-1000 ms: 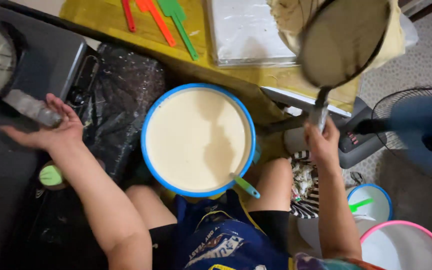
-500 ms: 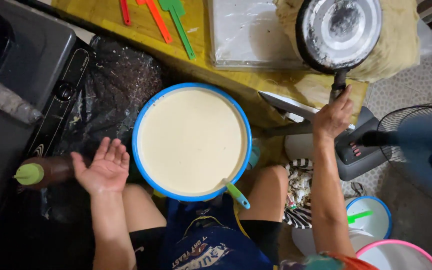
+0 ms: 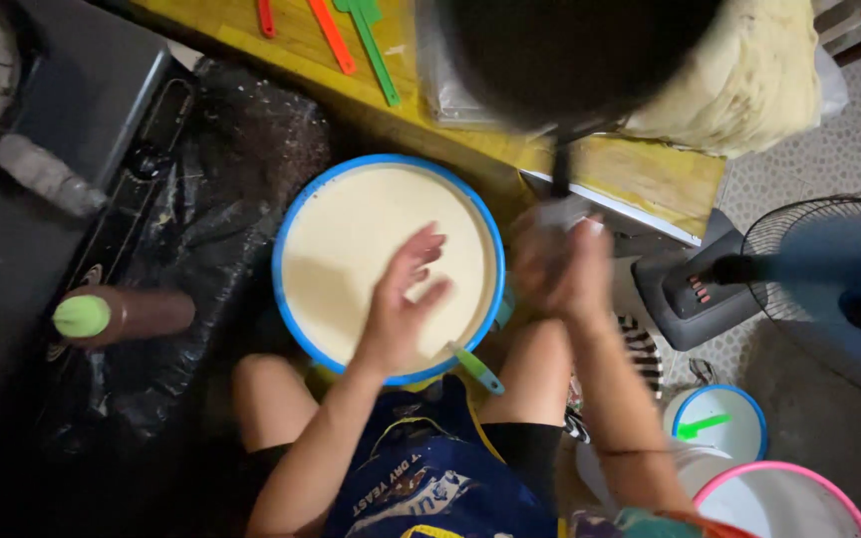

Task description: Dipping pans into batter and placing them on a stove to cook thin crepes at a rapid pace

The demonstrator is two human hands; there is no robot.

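The person sits on the floor with one big blue-rimmed basin (image 3: 296,214) between the knees, full of pale batter (image 3: 351,254). The left hand (image 3: 401,304) is over the batter, toward 4 o'clock of the basin; its fingers (image 3: 419,249) are spread open and hold nothing. I cannot tell if the palm touches the batter. The right hand (image 3: 560,269) is just beside the basin at 3 o'clock. It is blurred, but its fingers seem closed around the thin handle of one dark pan (image 3: 570,55), which is high up at 12 o'clock of this hand and covers part of the view. One green ladle handle (image 3: 478,369) leans on the basin rim at 5 o'clock.

On the yellow desk (image 3: 650,179) at 12 o'clock lie four flat plastic sticks: two red (image 3: 331,35) and two green (image 3: 376,55), though the ends are cut by the picture edge. One heap of yellowish cloth (image 3: 749,85) lies on the desk at 2 o'clock. One brown bottle with a green cap (image 3: 122,316) lies on black plastic at 9 o'clock of the basin. One blue fan (image 3: 839,289) stands at 3 o'clock. At 5 o'clock stand two small tubs: one blue-rimmed (image 3: 719,423), one pink-rimmed (image 3: 779,503).
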